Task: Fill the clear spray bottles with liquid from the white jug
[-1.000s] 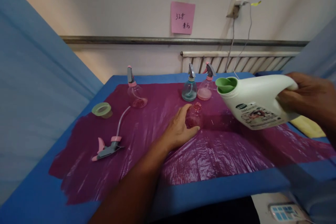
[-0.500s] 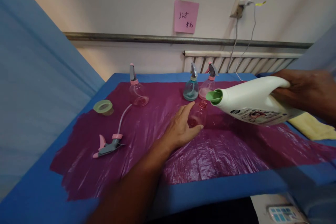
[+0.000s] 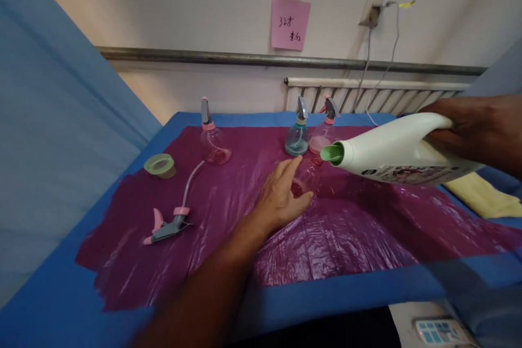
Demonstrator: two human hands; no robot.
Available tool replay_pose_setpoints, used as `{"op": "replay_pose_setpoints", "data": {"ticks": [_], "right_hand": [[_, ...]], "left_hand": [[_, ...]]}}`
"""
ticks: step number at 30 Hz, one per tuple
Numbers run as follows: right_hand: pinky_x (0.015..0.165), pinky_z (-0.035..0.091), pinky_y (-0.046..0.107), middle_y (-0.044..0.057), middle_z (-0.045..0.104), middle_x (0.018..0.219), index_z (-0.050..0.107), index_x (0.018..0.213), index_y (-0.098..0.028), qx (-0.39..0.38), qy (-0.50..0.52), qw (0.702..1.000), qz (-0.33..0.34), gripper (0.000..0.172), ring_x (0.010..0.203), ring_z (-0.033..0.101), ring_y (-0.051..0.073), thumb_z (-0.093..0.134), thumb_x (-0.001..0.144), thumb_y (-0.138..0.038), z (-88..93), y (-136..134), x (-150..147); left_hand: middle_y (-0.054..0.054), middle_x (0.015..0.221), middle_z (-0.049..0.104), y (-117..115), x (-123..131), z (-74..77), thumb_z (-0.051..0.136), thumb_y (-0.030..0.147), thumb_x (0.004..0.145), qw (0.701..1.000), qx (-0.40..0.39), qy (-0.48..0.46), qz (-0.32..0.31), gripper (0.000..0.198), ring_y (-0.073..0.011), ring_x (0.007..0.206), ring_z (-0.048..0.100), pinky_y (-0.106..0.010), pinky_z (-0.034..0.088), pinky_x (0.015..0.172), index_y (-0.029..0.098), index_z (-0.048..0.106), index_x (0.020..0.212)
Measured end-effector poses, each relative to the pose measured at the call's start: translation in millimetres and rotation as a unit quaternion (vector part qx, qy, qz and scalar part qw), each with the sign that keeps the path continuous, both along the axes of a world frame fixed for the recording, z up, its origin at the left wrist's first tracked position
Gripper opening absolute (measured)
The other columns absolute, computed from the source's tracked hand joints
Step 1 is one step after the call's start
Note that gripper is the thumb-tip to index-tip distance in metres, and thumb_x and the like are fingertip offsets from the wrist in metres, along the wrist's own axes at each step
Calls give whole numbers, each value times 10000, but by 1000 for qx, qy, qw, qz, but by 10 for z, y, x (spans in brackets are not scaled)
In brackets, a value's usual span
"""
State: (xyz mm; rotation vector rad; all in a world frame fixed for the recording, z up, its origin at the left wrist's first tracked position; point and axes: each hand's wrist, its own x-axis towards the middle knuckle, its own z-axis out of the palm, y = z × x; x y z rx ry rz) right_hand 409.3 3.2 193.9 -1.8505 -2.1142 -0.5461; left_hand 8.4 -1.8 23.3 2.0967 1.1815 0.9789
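Note:
In the head view my left hand (image 3: 281, 193) is curved around a clear pink spray bottle body (image 3: 309, 175) without its top, thumb in front. The bottle leans a little to the right. My right hand (image 3: 473, 125) grips the handle of a white jug (image 3: 403, 152), held nearly level above the sheet with its green spout (image 3: 332, 153) at the bottle's open neck. Whether liquid is flowing cannot be made out. A loose grey and pink spray head (image 3: 169, 227) with its tube lies to the left of my left forearm.
Three spray bottles with tops stand farther back: a pink one (image 3: 215, 147) left, a teal one (image 3: 297, 138) and another pink one (image 3: 323, 136). A green funnel-like cup (image 3: 160, 166) sits left. Purple plastic sheet (image 3: 228, 201) covers the blue table; a yellow cloth (image 3: 485, 196) lies right.
The jug's rear end has risen slightly and its label has turned downward. Its spout has come closer to the bottle's neck, and the bottle now leans slightly toward it.

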Motion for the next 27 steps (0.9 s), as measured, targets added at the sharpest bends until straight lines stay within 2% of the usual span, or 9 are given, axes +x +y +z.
{"op": "replay_pose_setpoints", "data": {"ticks": [5, 8, 13, 17, 20, 27], "right_hand": [[628, 333, 348, 102, 846, 1014, 805, 1146, -294, 11, -92, 996, 17, 511, 778, 695, 287, 536, 868, -628, 39, 34, 70], [624, 289, 345, 100, 830, 971, 820, 1158, -287, 19, -114, 993, 29, 541, 733, 642, 264, 515, 887, -642, 68, 56, 97], [632, 240, 350, 83, 791, 898, 829, 1146, -298, 26, -128, 991, 25, 599, 673, 572, 235, 490, 913, -734, 93, 98, 158], [623, 231, 349, 82, 817, 949, 817, 1137, -303, 19, -135, 990, 35, 586, 692, 603, 234, 480, 917, -729, 130, 86, 127], [605, 228, 343, 75, 807, 915, 813, 1097, -300, 25, -135, 989, 48, 579, 668, 610, 229, 453, 921, -718, 154, 71, 77], [604, 259, 345, 87, 824, 970, 791, 1084, -293, 32, -140, 987, 75, 547, 704, 632, 239, 458, 903, -687, 204, 85, 80]], "left_hand": [[-133, 1707, 580, 8, -4, 1, 840, 356, 930, 1000, 6, 19, 0, 913, -376, 1584, 585, -596, 473, 1366, 296, 471, 1763], [-128, 1698, 587, 8, -4, 7, 838, 354, 929, 1000, 10, 24, 1, 918, -373, 1578, 583, -590, 472, 1364, 297, 470, 1768], [-108, 1679, 597, -8, 0, 25, 850, 362, 921, 1000, 4, 24, 4, 926, -378, 1566, 583, -592, 470, 1364, 327, 478, 1768], [-108, 1674, 600, -7, 2, 10, 861, 366, 917, 1000, 8, 23, 2, 935, -386, 1564, 581, -615, 477, 1355, 347, 473, 1768], [-109, 1672, 604, -4, 4, -2, 868, 365, 917, 1000, 14, 26, 3, 938, -391, 1558, 587, -619, 482, 1351, 353, 474, 1767], [-125, 1669, 607, -8, 4, 12, 857, 357, 921, 999, 17, 32, 0, 932, -390, 1550, 591, -606, 486, 1345, 303, 478, 1770]]}}
